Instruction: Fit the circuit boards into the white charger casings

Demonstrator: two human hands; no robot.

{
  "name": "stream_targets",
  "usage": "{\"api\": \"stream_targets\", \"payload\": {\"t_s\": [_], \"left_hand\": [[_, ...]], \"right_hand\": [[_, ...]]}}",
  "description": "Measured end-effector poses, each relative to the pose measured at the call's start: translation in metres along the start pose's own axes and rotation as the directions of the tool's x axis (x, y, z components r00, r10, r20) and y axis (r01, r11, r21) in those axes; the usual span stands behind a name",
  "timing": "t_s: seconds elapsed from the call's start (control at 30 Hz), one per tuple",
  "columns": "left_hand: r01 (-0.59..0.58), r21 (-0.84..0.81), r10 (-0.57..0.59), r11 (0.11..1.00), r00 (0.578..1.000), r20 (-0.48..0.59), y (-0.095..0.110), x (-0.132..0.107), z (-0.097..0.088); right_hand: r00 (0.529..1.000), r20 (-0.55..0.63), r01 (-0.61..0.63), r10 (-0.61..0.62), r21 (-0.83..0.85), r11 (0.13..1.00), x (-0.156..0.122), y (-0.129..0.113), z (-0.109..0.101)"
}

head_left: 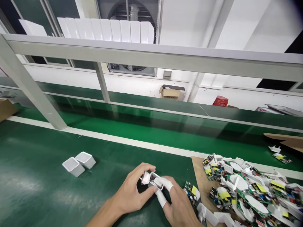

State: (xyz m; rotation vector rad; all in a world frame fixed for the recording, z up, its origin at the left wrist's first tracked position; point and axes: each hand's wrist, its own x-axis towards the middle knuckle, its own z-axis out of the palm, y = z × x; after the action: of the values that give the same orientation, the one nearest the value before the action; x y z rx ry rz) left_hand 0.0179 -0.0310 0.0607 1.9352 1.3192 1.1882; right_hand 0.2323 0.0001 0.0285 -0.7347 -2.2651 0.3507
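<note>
A small white power adapter housing (155, 175) is held between both hands above the green table, its open side up and dark parts showing inside. My left hand (131, 192) grips it from the left, fingers and thumb closed round it, beside a white plug piece (146, 178). From the right, my right hand (178, 203) pinches the housing, with white finger covers on two digits. Fingers hide much of the work. Just right of that hand lie a loose circuit board (192, 191) and white plug parts (208, 214).
A heap of circuit boards and white casing parts (251, 192) covers cardboard (197, 167) on the right. Two white square cups (74, 167) stand at left. Beyond runs a green belt (142, 127), under a grey frame (146, 52) carrying several white boxes (115, 30).
</note>
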Motion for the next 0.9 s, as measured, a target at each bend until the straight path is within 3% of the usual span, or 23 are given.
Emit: {"api": "stream_targets", "payload": {"t_s": [0.13, 0.33, 0.4, 0.47, 0.53, 0.6, 0.67, 0.7, 0.77, 0.9], "left_hand": [[-0.063, 0.037, 0.063, 0.997, 0.998, 0.021, -0.003, 0.0, 0.0], [-0.059, 0.016, 0.058, 0.998, 0.997, 0.047, -0.007, -0.001, 0.0], [-0.038, 0.006, 0.038, 0.999, 0.999, 0.039, -0.009, -0.002, -0.001], [-0.014, -0.021, 0.014, 1.0, 1.0, 0.018, -0.01, -0.004, 0.0], [-0.021, -0.053, 0.021, 0.998, 1.0, -0.005, -0.009, -0.006, 0.002], [-0.052, -0.043, 0.052, 0.998, 0.999, -0.016, -0.006, -0.007, 0.006], [-0.078, 0.008, 0.078, 0.997, 0.997, -0.029, -0.003, -0.008, 0.01], [-0.091, 0.031, 0.092, 0.995, 0.995, -0.037, -0.001, -0.008, 0.012], [-0.124, 0.055, 0.127, 0.991, 0.99, -0.058, 0.001, -0.007, 0.015], [-0.163, 0.064, 0.168, 0.985, 0.982, -0.085, 0.003, -0.006, 0.017]], "right_hand": [[1.0, 0.002, 0.025, -0.025, -0.002, 1.0, 0.0, 0.003, 0.002], [0.999, 0.041, -0.012, 0.012, 0.003, 1.0, 0.003, -0.001, -0.002], [0.998, 0.047, -0.035, 0.032, 0.062, 0.997, 0.003, -0.001, 0.0], [0.991, 0.018, -0.132, 0.132, 0.245, 0.961, 0.003, 0.001, 0.005], [0.947, 0.041, -0.288, 0.318, 0.543, 0.789, 0.004, 0.004, 0.011], [0.87, 0.159, -0.389, 0.467, 0.803, 0.45, 0.005, 0.004, 0.016], [0.807, 0.286, -0.412, 0.517, 0.9, 0.145, 0.007, 0.002, 0.016], [0.783, 0.33, -0.416, 0.527, 0.908, 0.049, 0.009, -0.001, 0.015], [0.729, 0.395, -0.442, 0.559, 0.895, -0.056, 0.013, -0.009, 0.011], [0.627, 0.465, -0.47, 0.624, 0.866, -0.173, 0.02, -0.023, 0.002]]}}
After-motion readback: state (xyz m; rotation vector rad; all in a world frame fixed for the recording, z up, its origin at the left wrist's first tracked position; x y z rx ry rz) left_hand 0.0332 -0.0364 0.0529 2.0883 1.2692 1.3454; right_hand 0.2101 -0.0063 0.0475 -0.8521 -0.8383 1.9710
